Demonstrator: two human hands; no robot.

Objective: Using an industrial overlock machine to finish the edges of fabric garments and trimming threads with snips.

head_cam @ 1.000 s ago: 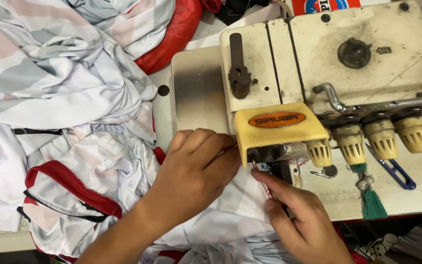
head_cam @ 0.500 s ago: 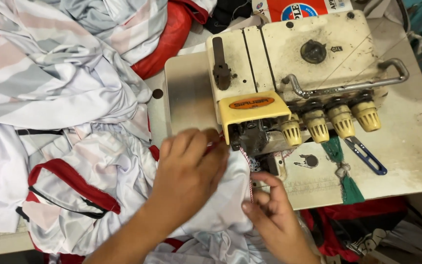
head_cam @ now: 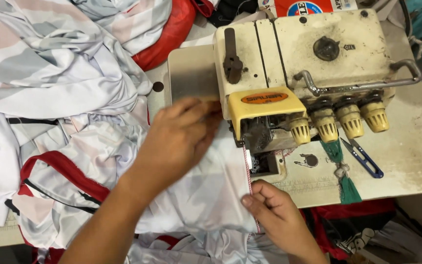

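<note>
Head view: the left hand [head_cam: 179, 142] lies flat, fingers together and spread over the white fabric [head_cam: 206, 195], its fingertips just short of the yellow guard [head_cam: 264, 105] of the sewing machine [head_cam: 313, 73]. Laid so, the palm keeps the cloth smooth and pressed to the machine bed, so the panel lies without wrinkles beside the needle area. The right hand [head_cam: 274, 215] is closed in a pinch on the fabric's right edge, where a line of red stitching [head_cam: 248, 171] runs up to the presser foot; held there, it keeps the seam edge straight and in line with the foot. The fabric thus stretches between the two hands, its front edge under the machine head and the rest hanging off the table [head_cam: 406, 161] toward the person. More striped white, grey and red cloth [head_cam: 50, 73] is heaped at the left, out of the way. Blue snips [head_cam: 362, 157] and a green tassel [head_cam: 348, 188] lie on the table to the right, near the right hand.
</note>
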